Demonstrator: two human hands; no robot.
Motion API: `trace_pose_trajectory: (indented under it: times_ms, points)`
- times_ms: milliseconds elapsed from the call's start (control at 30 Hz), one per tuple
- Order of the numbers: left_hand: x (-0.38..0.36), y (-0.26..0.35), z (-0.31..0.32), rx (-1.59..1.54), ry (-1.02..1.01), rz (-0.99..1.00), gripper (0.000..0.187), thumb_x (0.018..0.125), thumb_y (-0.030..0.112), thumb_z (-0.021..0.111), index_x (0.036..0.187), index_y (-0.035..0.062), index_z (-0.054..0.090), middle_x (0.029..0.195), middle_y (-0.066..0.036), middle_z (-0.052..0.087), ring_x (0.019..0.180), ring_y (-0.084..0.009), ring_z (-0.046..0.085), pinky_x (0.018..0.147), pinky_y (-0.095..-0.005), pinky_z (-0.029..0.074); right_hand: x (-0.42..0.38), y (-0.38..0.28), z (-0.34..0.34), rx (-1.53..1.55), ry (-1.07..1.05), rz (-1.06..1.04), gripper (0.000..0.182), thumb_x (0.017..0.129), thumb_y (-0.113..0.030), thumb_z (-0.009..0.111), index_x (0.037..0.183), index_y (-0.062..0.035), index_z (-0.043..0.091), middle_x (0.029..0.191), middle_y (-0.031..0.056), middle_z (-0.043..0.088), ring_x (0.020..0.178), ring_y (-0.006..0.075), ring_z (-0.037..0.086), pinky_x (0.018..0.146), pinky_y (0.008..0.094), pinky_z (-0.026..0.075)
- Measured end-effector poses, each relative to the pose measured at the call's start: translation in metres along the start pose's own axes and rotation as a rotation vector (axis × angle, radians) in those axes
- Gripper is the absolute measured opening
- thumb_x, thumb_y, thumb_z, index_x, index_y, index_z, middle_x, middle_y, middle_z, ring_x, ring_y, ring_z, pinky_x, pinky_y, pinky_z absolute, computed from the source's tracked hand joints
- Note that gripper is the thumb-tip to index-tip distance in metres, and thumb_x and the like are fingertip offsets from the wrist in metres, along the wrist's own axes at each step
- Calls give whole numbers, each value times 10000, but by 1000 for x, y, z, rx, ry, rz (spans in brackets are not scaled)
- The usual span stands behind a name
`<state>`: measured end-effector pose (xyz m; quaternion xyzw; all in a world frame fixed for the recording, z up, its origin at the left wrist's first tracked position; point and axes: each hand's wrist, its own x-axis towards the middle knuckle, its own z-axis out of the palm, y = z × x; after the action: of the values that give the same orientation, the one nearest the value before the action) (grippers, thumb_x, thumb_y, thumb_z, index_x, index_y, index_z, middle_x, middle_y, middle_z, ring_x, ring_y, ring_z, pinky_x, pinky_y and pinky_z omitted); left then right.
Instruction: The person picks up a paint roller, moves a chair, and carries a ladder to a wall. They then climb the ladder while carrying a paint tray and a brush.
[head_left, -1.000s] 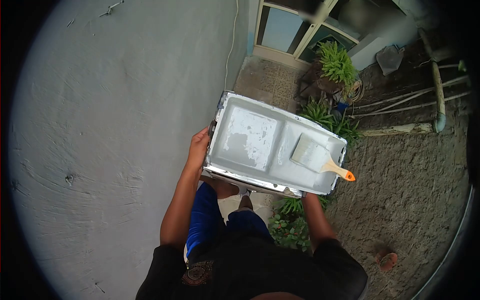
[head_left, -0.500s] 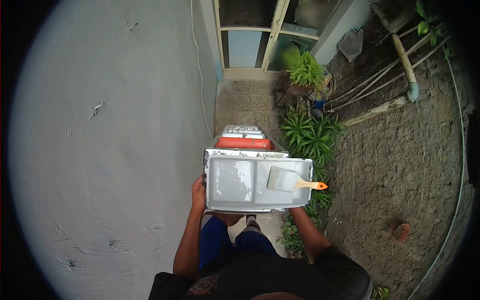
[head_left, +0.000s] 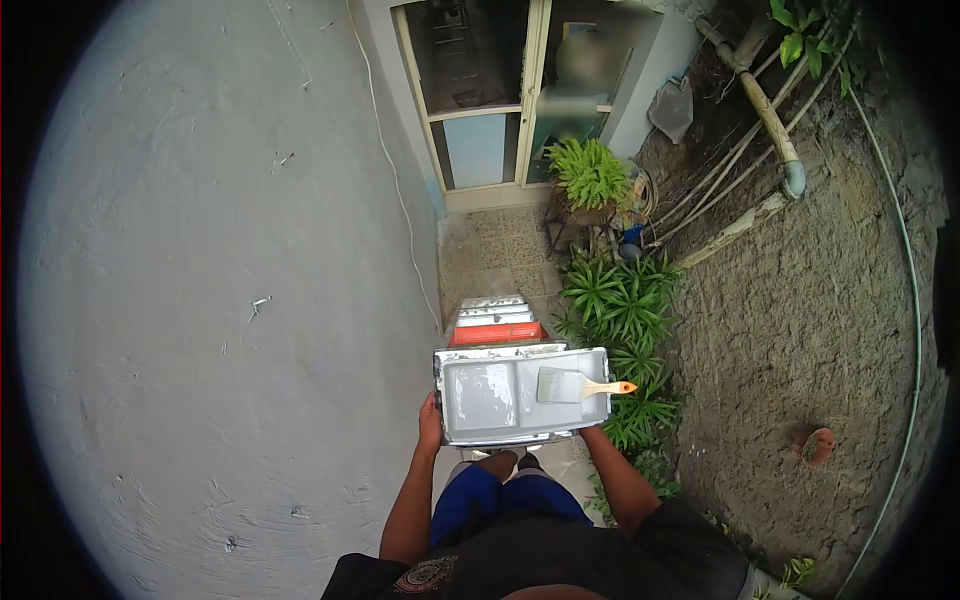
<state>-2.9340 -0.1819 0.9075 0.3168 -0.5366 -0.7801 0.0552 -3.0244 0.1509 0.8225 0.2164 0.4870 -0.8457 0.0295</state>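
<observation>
A paint tray (head_left: pixel 480 395) with grey paint in two compartments is held level in front of my body. My left hand (head_left: pixel 430 422) grips its left edge. At the tray's right end my right hand (head_left: pixel 592 434) is mostly hidden beneath the rim, so its fingers do not show. A wide brush (head_left: pixel 575 387) with a wooden handle and orange tip lies in the right compartment, its handle sticking out past the edge. Just beyond the tray stands a ladder (head_left: pixel 495 333) with a red step and paint-spattered white steps.
A grey wall (head_left: pixel 240 330) with a hanging cable (head_left: pixel 392 165) rises on the left. Ahead is a glazed door (head_left: pixel 485 110). Green plants (head_left: pixel 625 300), a potted fern (head_left: pixel 590 173), pipes (head_left: pixel 765 110) and a rough wall (head_left: pixel 790 320) line the right side.
In the view, the tray, both hands and the ladder sit lower than before. The door appears lower and tilted. The brush still lies in the tray.
</observation>
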Motion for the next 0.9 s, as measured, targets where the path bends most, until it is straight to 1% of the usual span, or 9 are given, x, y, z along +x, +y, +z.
trace_pose_trajectory:
  times_ms: [133, 433, 500, 633, 700, 733, 767, 833, 900]
  points:
    - [1, 5, 1, 32, -47, 27, 400, 862, -39, 324, 1175, 8, 569, 1001, -44, 639, 875, -110, 586, 800, -244, 466, 7, -3, 4, 28, -21, -50, 349, 984, -297, 458, 1230, -62, 535, 1144, 75, 611, 1007, 210, 600, 869, 363, 493]
    - [5, 26, 2, 221, -60, 24, 341, 835, -97, 423, 1119, 7, 580, 989, -62, 651, 893, -140, 595, 825, -279, 474, 18, -9, 17, 91, -80, -124, 343, 982, -294, 460, 1223, -63, 538, 1132, 72, 612, 999, 207, 601, 863, 362, 494]
    - [10, 32, 1, 371, -91, -76, 272, 838, -68, 456, 1032, 7, 631, 922, -55, 670, 839, -142, 605, 786, -284, 486, 17, -6, 21, 103, -95, -142, 341, 982, -293, 461, 1221, -63, 538, 1130, 72, 612, 997, 206, 601, 862, 361, 494]
    - [28, 26, -8, 538, -150, -106, 201, 836, -27, 502, 932, 10, 674, 851, -44, 682, 782, -149, 611, 739, -293, 496, 19, -10, 20, 123, -104, -173, 338, 981, -292, 462, 1218, -64, 540, 1124, 71, 613, 993, 205, 601, 859, 361, 494]
    - [39, 12, -12, 421, 69, -71, 169, 828, -4, 523, 857, 11, 688, 796, -38, 680, 734, -136, 592, 696, -300, 493, 18, -8, 23, 136, -85, -189, 337, 981, -291, 462, 1216, -64, 540, 1122, 70, 613, 991, 204, 602, 858, 361, 494]
    - [33, 7, -10, 472, 51, 155, 137, 806, 30, 553, 837, -5, 681, 751, -49, 670, 704, -120, 559, 677, -314, 485, 17, -7, 24, 142, -68, -194, 336, 980, -291, 462, 1216, -64, 541, 1121, 70, 613, 990, 204, 602, 857, 360, 494]
    - [27, 10, -7, 483, 20, 142, 137, 806, 30, 553, 837, -5, 681, 751, -49, 670, 704, -120, 559, 677, -314, 485, 14, -6, 20, 142, -37, -204, 335, 980, -290, 463, 1215, -64, 541, 1119, 70, 613, 989, 204, 602, 857, 360, 495]
    - [25, 21, -2, 643, 35, 294, 129, 777, 51, 580, 821, -25, 676, 722, -72, 667, 697, -111, 552, 672, -326, 485, 16, -4, 18, 146, -22, -220, 334, 980, -290, 463, 1213, -64, 541, 1117, 70, 613, 988, 203, 602, 856, 360, 495]
    - [32, 13, -7, 642, 33, 244, 144, 757, 79, 619, 822, -38, 671, 726, -87, 679, 714, -115, 578, 682, -329, 490, 14, -2, 18, 148, 2, -235, 332, 980, -289, 464, 1211, -64, 542, 1114, 69, 614, 986, 202, 602, 854, 360, 495]
